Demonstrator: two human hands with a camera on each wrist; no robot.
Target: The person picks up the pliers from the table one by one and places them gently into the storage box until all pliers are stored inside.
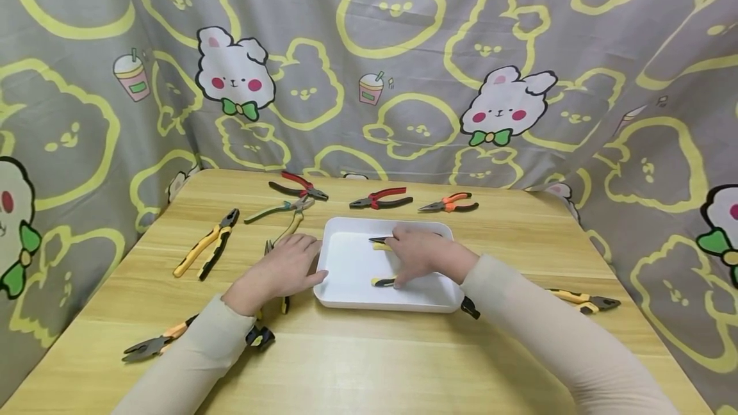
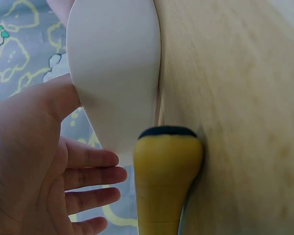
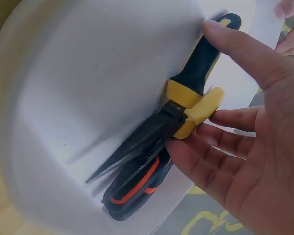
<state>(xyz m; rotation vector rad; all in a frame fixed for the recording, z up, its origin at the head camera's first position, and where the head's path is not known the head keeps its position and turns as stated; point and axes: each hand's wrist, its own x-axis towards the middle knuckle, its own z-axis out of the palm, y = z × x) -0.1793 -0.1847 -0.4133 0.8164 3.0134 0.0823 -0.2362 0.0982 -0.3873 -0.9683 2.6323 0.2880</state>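
A white tray (image 1: 348, 261) stands on the wooden table. My left hand (image 1: 286, 264) is at its left end, thumb over the rim, the other fingers loosely extended along the outside. Inside the tray, my right hand (image 1: 418, 252) holds long-nose pliers (image 3: 152, 132) with black-and-yellow handles. The thumb lies on one handle and the fingers bend under the other; the pointed black nose slants toward the tray's end. Black handles with orange stripes (image 3: 132, 193) lie beside that nose in the tray; the rest of that tool is hidden.
Red-and-black pliers (image 1: 380, 199), orange-handled pliers (image 1: 455, 200) and green-handled pliers (image 1: 271, 211) lie behind the tray. Yellow-and-black pliers lie left (image 1: 198, 255) and right (image 1: 576, 298). A yellow handle end (image 2: 169, 176) is close to the left hand. A patterned curtain (image 1: 403, 82) surrounds the table.
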